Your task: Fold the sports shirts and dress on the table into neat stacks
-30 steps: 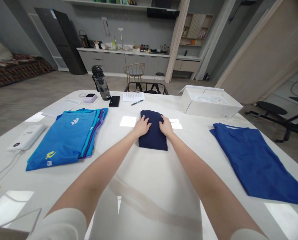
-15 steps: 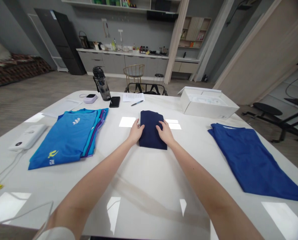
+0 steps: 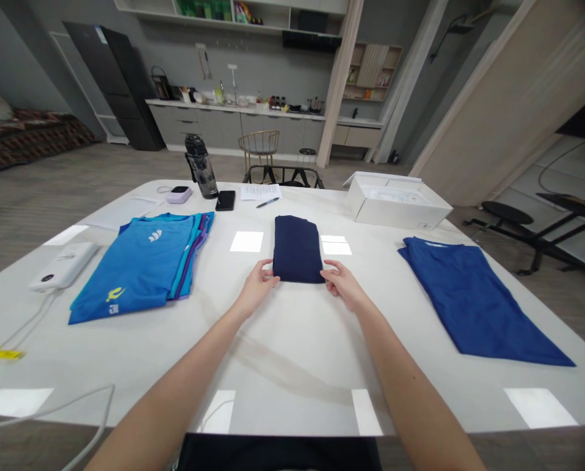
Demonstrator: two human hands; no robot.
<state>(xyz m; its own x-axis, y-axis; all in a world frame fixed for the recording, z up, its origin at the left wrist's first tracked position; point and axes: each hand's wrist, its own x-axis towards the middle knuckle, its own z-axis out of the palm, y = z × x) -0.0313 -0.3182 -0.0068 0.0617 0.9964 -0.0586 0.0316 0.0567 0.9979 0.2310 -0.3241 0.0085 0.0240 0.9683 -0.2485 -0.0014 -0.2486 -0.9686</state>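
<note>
A dark navy folded garment (image 3: 297, 248) lies as a neat, compact rectangle in the middle of the white table (image 3: 292, 347). At its near left corner is my left hand (image 3: 258, 286), thumb and fingers closed on the edge. My right hand (image 3: 342, 284) does the same at the near right corner, with its fingers curled. The fingertips under the cloth are partly hidden. Left of my hands lies a stack of folded blue and purple T-shirts (image 3: 140, 261). A folded royal-blue garment (image 3: 479, 294) is spread to the right.
A white open box (image 3: 400, 203) stands at the back right. Toward the back left are a water bottle (image 3: 202, 167), a phone (image 3: 225, 200), a pen (image 3: 267, 203) and printed paper (image 3: 260, 191). A white power bank (image 3: 64, 265) with a cable (image 3: 32, 320) lies at the left.
Both hands have slid from the sides of the navy garment toward me, to its near corners. The garment's near edge now looks rounder and tidier. The view has shifted slightly.
</note>
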